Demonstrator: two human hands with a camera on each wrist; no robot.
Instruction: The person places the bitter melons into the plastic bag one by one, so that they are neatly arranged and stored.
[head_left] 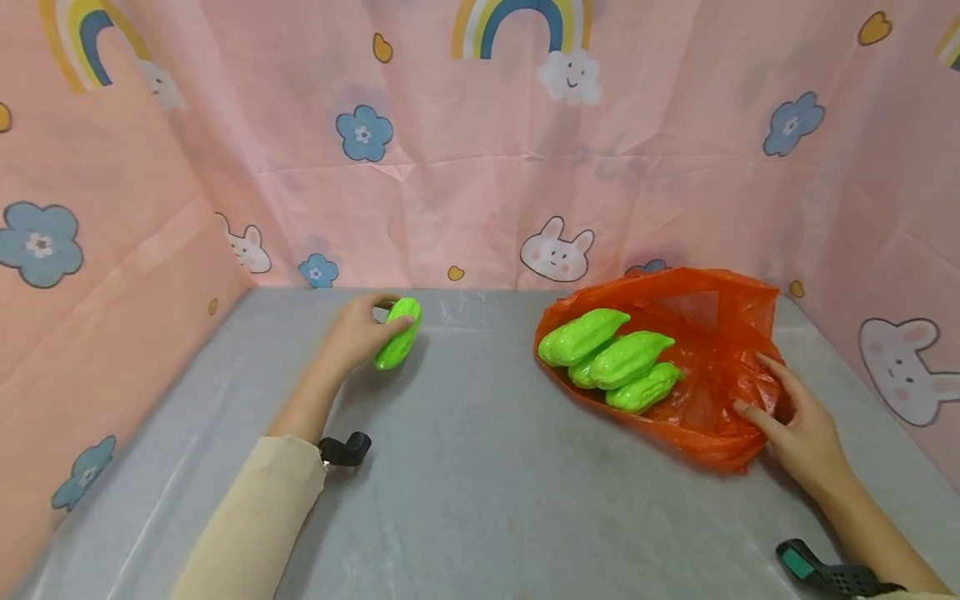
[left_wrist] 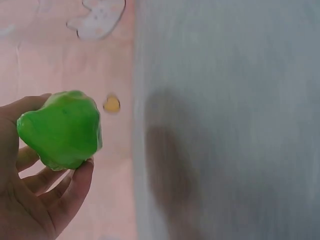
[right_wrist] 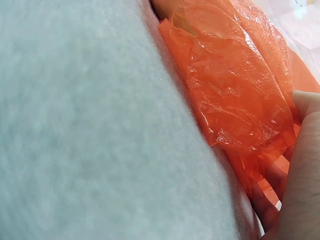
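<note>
A bright green bitter melon (head_left: 399, 340) is held by my left hand (head_left: 358, 331) over the left part of the table, thumb on the near side. In the left wrist view the melon (left_wrist: 62, 131) appears end-on, gripped between thumb and fingers, above its shadow. An orange-red plastic bag (head_left: 716, 358) lies at the right with its mouth turned left. Several similar melons (head_left: 632, 360) are piled in that mouth. My right hand (head_left: 808, 437) grips the bag's right end. In the right wrist view, fingers go under the crumpled plastic (right_wrist: 235, 85) and the thumb lies over it.
The grey tabletop (head_left: 480, 467) stretches between the two hands. Pink patterned cloth (head_left: 465, 200) stands along the back and both sides, close behind the bag. Each wrist wears a black camera mount, one at the left wrist (head_left: 345, 450).
</note>
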